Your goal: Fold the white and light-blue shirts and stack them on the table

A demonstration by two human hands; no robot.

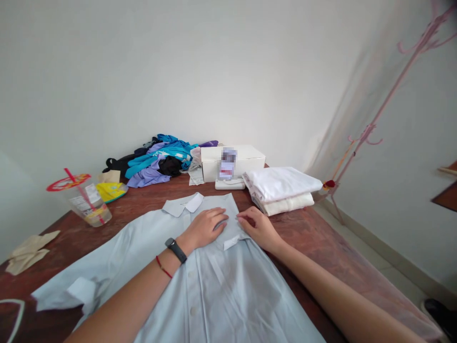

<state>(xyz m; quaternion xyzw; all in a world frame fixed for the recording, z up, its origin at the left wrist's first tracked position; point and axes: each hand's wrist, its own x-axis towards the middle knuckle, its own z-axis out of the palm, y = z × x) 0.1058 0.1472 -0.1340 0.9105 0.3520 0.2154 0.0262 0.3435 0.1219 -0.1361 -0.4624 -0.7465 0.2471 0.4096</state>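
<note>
A pale blue button shirt (214, 290) lies spread flat on the dark wooden table (314, 228), collar toward the wall. My left hand (207, 227) rests palm down on the shirt just below the collar, fingers together; a black band and a red string are on that wrist. My right hand (257, 226) lies on the shirt's right shoulder area, fingertips pinching or pressing the folded sleeve edge beside a white cuff lining. The two hands almost meet.
A stack of folded white garments (282, 190) sits at the right, a white box (232, 162) behind the shirt, a heap of blue, purple and black clothes (157, 159) at the back. A plastic cup with a straw (87, 202) stands left. A pink coat stand (374, 128) rises at the right.
</note>
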